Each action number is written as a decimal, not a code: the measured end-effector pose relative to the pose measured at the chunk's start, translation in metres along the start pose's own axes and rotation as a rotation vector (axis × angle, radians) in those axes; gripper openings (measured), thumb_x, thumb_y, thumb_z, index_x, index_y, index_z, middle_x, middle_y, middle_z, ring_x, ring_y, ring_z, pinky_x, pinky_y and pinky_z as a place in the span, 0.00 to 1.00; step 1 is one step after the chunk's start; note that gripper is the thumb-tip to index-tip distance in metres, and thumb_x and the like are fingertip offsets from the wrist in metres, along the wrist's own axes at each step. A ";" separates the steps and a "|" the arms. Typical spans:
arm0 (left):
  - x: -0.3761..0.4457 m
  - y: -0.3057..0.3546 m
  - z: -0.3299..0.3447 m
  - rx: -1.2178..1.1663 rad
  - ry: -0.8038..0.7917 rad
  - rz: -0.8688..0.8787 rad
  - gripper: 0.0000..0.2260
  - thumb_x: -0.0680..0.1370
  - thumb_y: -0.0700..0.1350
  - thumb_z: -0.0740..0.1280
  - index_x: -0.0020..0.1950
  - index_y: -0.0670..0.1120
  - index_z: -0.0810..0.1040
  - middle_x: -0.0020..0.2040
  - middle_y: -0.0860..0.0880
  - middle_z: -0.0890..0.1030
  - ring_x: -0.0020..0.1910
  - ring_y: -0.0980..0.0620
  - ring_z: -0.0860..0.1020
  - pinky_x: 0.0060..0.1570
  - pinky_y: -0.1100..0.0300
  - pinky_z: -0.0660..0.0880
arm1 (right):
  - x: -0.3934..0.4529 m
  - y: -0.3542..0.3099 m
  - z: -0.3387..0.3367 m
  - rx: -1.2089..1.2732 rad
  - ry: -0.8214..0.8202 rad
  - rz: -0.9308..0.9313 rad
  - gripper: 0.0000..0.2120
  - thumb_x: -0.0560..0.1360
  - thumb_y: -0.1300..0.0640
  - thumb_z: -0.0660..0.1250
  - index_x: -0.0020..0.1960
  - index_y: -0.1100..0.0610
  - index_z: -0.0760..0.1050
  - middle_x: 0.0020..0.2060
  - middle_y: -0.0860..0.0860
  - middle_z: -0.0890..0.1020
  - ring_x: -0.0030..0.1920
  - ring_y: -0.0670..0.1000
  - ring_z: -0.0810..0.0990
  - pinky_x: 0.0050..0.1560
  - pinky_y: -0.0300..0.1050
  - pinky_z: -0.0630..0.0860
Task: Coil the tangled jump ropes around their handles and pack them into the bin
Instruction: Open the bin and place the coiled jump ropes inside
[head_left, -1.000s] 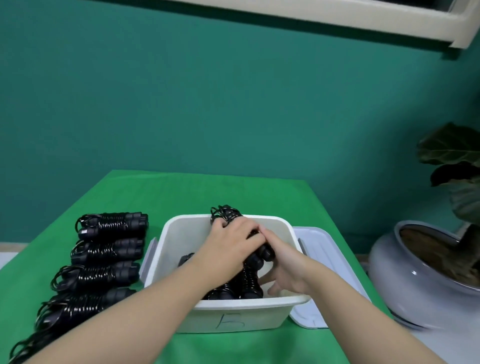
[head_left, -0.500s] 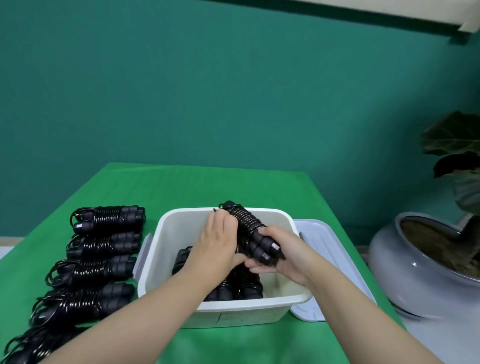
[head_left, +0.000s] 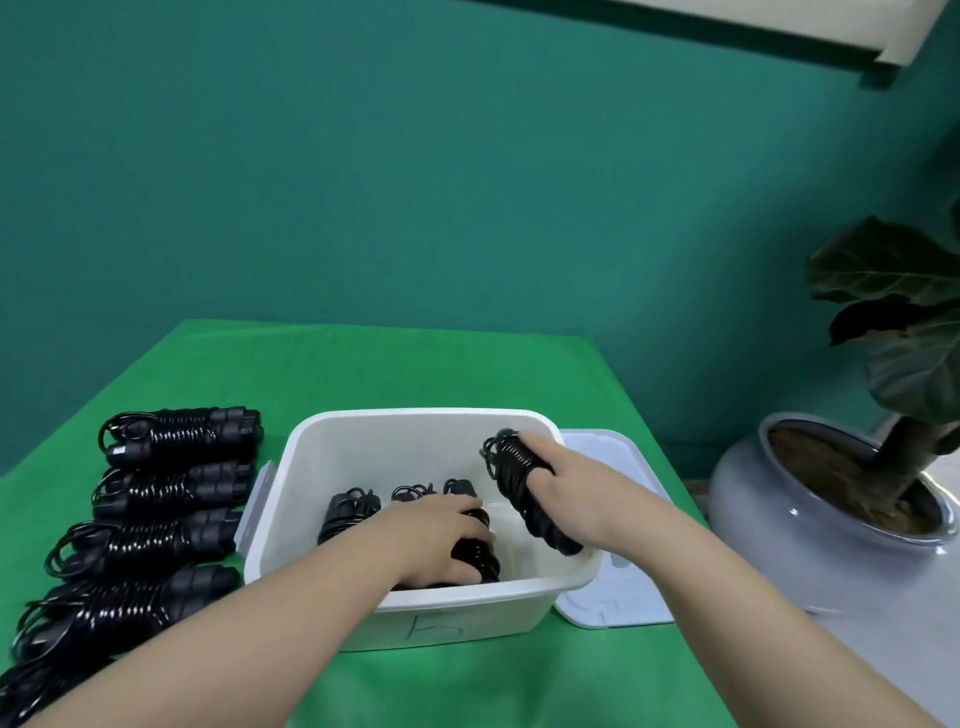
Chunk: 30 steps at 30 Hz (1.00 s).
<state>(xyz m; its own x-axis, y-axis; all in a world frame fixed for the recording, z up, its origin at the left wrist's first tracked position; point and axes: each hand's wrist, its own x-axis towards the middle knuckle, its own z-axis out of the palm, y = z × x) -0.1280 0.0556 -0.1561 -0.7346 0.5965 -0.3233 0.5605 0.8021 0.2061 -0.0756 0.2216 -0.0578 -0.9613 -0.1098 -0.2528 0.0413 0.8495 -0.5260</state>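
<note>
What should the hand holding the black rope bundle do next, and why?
Probably lower it into the bin. The right hand grips a coiled jump rope tilted above the white bin, over bare floor on its right side. The left hand rests on the coiled ropes already inside, seemingly keeping them aside, so that gap looks ready.

Teal wall (head_left: 415, 182) filling most of bkgd, evenly lit. Cream window frame (head_left: 727, 21) cutting across top R corner. Table w/ green cloth (head_left: 395, 364) standing against wall. Grey round planter (head_left: 810, 551) sitting at R on pale floor (head_left: 893, 654), dark broad-leaf plant (head_left: 893, 312) growing from it.
</note>
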 end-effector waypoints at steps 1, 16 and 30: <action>0.001 0.000 0.000 -0.007 0.006 0.005 0.23 0.76 0.58 0.64 0.71 0.60 0.65 0.76 0.58 0.54 0.74 0.51 0.58 0.68 0.47 0.64 | 0.004 -0.001 0.005 -0.122 -0.049 0.030 0.21 0.79 0.61 0.50 0.70 0.51 0.65 0.66 0.56 0.74 0.54 0.59 0.78 0.60 0.52 0.74; -0.001 0.002 -0.001 -0.071 0.038 0.020 0.22 0.76 0.54 0.64 0.70 0.58 0.68 0.75 0.57 0.57 0.72 0.52 0.62 0.67 0.52 0.65 | 0.050 -0.005 0.048 -0.793 -0.118 0.044 0.22 0.78 0.58 0.59 0.70 0.61 0.62 0.66 0.59 0.67 0.66 0.60 0.65 0.67 0.50 0.61; 0.003 -0.003 -0.001 0.020 0.070 -0.027 0.23 0.74 0.56 0.66 0.68 0.59 0.67 0.67 0.57 0.64 0.64 0.49 0.69 0.53 0.53 0.70 | 0.087 -0.002 0.052 -0.869 -0.222 0.103 0.26 0.79 0.57 0.61 0.74 0.59 0.57 0.68 0.56 0.65 0.68 0.59 0.63 0.68 0.52 0.66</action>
<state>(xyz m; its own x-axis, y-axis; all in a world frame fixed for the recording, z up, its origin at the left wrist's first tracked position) -0.1323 0.0551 -0.1563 -0.7741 0.5760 -0.2626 0.5472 0.8174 0.1799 -0.1451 0.1837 -0.1208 -0.8857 -0.0325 -0.4631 -0.1831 0.9412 0.2840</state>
